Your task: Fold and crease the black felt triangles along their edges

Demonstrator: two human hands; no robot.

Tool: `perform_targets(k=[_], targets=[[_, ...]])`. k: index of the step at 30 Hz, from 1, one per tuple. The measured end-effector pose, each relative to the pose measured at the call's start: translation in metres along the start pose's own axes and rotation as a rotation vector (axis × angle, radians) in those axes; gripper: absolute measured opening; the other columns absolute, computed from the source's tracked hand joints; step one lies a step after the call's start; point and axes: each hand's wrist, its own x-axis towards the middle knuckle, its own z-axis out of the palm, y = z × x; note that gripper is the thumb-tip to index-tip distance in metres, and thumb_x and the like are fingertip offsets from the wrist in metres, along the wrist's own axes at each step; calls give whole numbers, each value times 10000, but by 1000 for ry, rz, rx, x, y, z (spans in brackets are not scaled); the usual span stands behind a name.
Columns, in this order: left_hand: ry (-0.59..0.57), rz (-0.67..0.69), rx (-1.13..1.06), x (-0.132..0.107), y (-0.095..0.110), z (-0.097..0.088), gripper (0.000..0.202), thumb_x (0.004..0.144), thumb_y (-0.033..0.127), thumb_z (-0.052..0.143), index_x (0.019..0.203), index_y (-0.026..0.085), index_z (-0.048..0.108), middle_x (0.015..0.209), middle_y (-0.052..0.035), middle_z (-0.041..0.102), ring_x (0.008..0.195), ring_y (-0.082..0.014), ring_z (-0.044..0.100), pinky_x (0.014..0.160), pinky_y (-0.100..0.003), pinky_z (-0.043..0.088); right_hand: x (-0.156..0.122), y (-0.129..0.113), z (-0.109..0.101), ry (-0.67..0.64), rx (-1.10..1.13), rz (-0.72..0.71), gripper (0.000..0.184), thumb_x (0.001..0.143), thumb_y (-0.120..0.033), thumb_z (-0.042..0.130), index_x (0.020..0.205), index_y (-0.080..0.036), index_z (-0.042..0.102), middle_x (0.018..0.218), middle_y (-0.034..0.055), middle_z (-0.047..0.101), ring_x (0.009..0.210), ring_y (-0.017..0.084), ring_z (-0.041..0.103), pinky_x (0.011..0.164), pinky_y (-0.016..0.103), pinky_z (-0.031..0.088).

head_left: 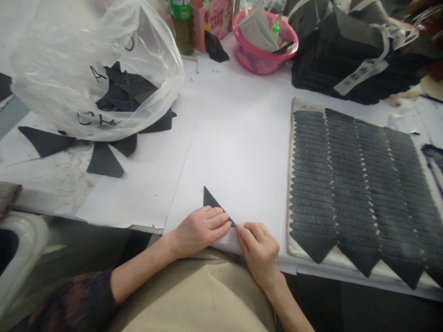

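A small black triangular fabric piece (211,201) lies on the white paper-covered table (235,138) near the front edge. My left hand (200,229) rests flat over its lower part, fingers stretched out and pressing it down. My right hand (258,249) pinches the piece's right tip between thumb and fingers. Both hands meet at that tip.
A board (360,184) with rows of overlapped black pointed pieces lies to the right. A clear plastic bag (93,69) of black cut pieces sits at the back left, with loose pieces (104,161) beside it. A pink basin (265,41), a bottle (182,25) and stacked black fabric (346,60) stand behind.
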Motion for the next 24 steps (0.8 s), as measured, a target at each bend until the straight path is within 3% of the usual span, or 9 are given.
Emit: perform_targets(k=[7,14,24], targets=[[1,3,24,0,0,1,180,914,142,535,1073,141,618,1024,-88,686,979,-195,621,777,-323,527,-6,5,0,-40,19,-4,167,886,-87,584,1001,-187,652,838,46,604,754,148,532,693,270,434],[-14,18,53,0,1,1,176,916,145,533,1065,138,626,1046,-90,686,983,-203,616,781,-328,527,-10,9,1,46,33,-76,294,865,-31,594,1102,-198,641,878,56,616,749,144,524,672,265,433],[-38,35,80,-2,0,3,205,903,154,565,1100,135,617,1065,-85,675,1003,-207,613,782,-330,525,-9,7,3,-21,-19,-46,243,885,-78,588,1077,-208,663,862,52,620,753,149,516,684,278,419]])
